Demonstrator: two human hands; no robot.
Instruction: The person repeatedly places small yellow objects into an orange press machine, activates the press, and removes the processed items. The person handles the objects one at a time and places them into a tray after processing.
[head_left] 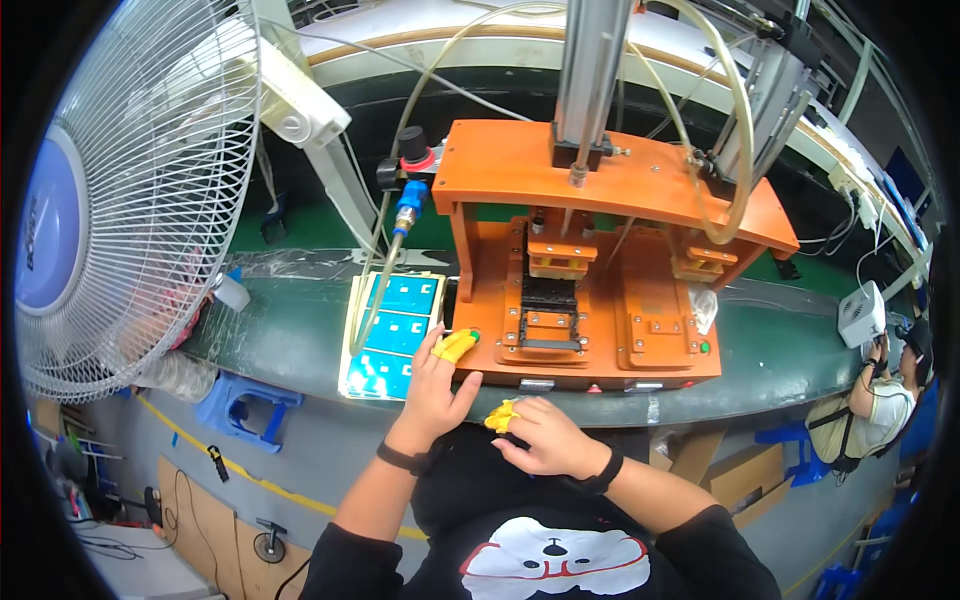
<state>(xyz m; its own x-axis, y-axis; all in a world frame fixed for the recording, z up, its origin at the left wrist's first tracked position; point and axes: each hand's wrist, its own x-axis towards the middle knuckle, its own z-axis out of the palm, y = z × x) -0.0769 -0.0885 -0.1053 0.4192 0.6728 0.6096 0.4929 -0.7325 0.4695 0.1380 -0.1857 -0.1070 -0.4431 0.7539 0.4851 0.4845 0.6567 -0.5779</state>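
Left hand (432,388) at orange press (590,300); right hand (545,438) just below

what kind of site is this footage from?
Most likely a factory assembly line. An orange pneumatic press fixture with air hoses stands on a long green conveyor belt; the person's left hand rests at the fixture, sheets of blue parts lie beside it, and another worker sits further along the belt.

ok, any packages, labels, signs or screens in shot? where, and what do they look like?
Label sheets: stacked left of the orange press fixture, beside the left hand; teal-blue rectangles on pale yellow backing.
Fan hub badge: far left; round, blue and white.
Cardboard boxes: under the bench, right; brown.
No screens visible.
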